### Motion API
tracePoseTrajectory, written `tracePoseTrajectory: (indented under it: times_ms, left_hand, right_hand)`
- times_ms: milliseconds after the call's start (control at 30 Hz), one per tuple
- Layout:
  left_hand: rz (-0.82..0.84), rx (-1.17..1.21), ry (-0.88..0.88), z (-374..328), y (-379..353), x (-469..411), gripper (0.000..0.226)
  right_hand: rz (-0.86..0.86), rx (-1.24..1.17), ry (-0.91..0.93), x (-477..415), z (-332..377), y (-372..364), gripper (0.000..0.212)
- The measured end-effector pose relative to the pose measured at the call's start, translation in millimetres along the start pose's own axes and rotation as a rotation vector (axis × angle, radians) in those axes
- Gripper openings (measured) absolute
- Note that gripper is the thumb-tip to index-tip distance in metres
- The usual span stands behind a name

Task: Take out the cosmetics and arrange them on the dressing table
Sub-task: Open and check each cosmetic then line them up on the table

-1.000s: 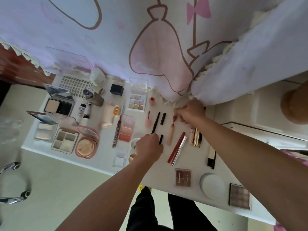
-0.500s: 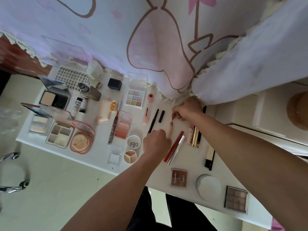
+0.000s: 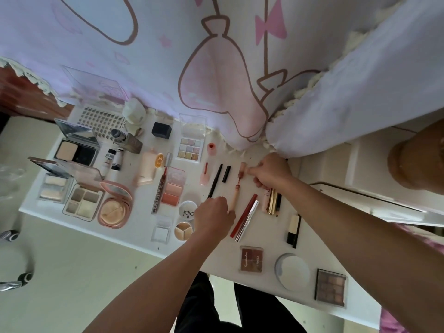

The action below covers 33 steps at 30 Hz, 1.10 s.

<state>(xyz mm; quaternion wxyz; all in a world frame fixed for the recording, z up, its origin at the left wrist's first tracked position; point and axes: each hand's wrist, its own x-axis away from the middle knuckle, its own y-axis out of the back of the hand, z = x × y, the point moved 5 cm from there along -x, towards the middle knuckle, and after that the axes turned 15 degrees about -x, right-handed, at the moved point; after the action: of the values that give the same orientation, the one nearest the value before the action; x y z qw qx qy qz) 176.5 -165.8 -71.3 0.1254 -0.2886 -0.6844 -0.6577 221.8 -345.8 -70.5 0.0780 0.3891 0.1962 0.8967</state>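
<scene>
Many cosmetics lie in rows on the white dressing table (image 3: 144, 239). My left hand (image 3: 212, 218) is curled round the near end of a peach lip gloss tube (image 3: 234, 199). My right hand (image 3: 271, 173) pinches the tube's peach cap (image 3: 242, 167), and the reddish wand (image 3: 239, 180) shows between cap and tube. A black eyeliner pencil (image 3: 215, 181) lies just left of the tube. A red and silver lip stick pair (image 3: 245, 217) lies just right of it. A gold tube (image 3: 272, 203) sits partly under my right wrist.
Open powder compacts (image 3: 115, 207) and palettes (image 3: 83, 204) fill the table's left end. A brown palette (image 3: 251, 259), a white round lid (image 3: 292, 271) and an eyeshadow palette (image 3: 331, 291) sit near the front right edge. A pink and lilac cloth (image 3: 216, 68) hangs over the back.
My right hand has drawn the cap and wand out of the peach tube, away from my left hand. My left hand shifted right onto the tube's near end.
</scene>
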Motion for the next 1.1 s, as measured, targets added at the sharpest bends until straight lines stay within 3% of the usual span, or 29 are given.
tracePoseTrajectory:
  times_ms: [167,400,800,1100]
  left_hand:
    - [-0.011,-0.003,-0.027,6.1,-3.0,18.7,0.020]
    - [-0.033,-0.017,0.000,19.0,-6.7,34.5,0.021]
    - [-0.047,0.026,-0.003,39.3,-8.7,49.8,0.023]
    - [-0.074,0.157,-0.058,45.0,7.2,55.0,0.022]
  right_hand:
    - [-0.011,0.336,0.022,27.8,-25.3,-2.9,0.032]
    - [-0.101,0.562,0.088,32.0,-20.2,-9.6,0.025]
    - [-0.134,0.429,-0.051,29.9,-32.4,-15.0,0.034]
    - [-0.163,0.013,-0.077,36.8,-32.0,-6.8,0.027]
